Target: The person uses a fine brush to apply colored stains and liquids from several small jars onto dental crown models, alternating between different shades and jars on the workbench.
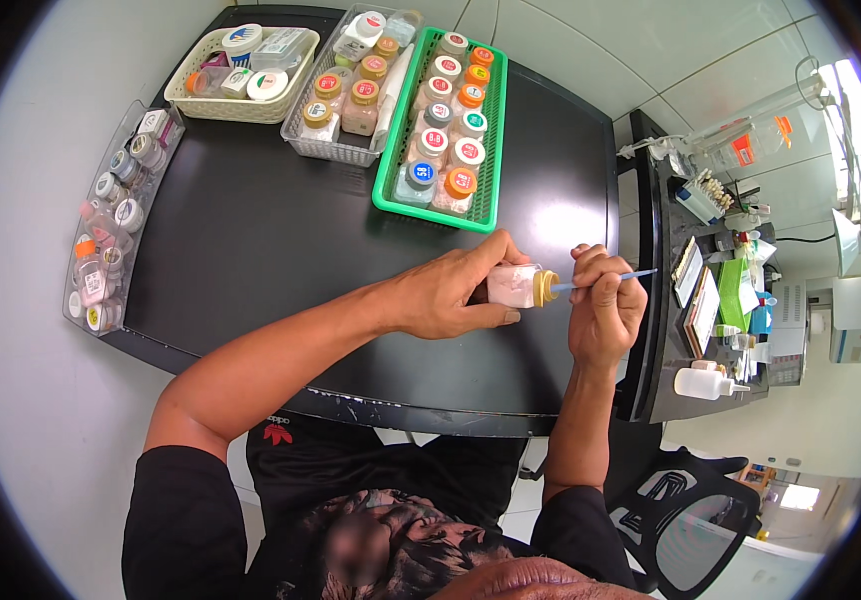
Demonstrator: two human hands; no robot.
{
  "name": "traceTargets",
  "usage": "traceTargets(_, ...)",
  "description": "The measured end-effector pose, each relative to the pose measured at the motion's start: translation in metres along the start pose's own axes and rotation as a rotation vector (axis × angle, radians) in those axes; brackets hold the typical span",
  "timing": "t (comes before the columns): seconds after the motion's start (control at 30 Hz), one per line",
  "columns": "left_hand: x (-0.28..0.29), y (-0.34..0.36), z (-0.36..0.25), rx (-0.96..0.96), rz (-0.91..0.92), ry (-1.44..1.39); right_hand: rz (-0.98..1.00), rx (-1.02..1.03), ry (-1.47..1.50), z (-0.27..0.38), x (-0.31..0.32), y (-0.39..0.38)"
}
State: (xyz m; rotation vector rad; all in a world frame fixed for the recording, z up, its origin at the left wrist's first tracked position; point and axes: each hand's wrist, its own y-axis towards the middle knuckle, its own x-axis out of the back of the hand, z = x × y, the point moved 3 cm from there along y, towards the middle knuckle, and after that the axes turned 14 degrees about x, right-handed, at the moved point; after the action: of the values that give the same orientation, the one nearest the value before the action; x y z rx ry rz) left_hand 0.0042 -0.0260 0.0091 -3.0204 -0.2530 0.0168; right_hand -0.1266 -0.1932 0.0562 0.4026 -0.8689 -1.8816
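Note:
My left hand (443, 292) is wrapped round a small clear jar of pale pink powder (513, 288), held on its side above the black table. Its gold-coloured neck or cap points toward my right hand (608, 305). Between the curled fingers of that hand is a thin light-blue stick (641, 274). One end of the stick sticks out to the right; the other meets the gold part of the jar. Whether it passes inside the jar, I cannot tell.
A green basket (383, 195) of capped jars stands beyond my hands on the black table (241, 250). Left of it are a grey basket (336, 150), a cream basket (236, 108) and a clear tray (79, 300). At right, a side counter carries a white squeeze bottle (703, 384).

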Motion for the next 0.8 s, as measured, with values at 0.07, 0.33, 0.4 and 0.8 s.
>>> traceTargets(0.07, 0.0, 0.0014, 0.0035, 0.006, -0.018, -0.027, -0.133, -0.029, -0.012, -0.0008, 0.0006, -0.001)
traceTargets(0.33, 0.0, 0.0024, 0.0041, 0.002, -0.017, -0.03, -0.119, 0.038, -0.065, 0.0029, -0.0032, 0.0002)
traceTargets(0.4, 0.0005, 0.0017, 0.0043, -0.026, -0.043, -0.07, -0.139, 0.045, -0.101, 0.0033, -0.0029, 0.0003)
traceTargets(0.8, 0.0005, 0.0027, 0.0074, -0.003, -0.018, -0.056, -0.154, 0.063, -0.117, 0.0048, 0.0011, -0.0002)
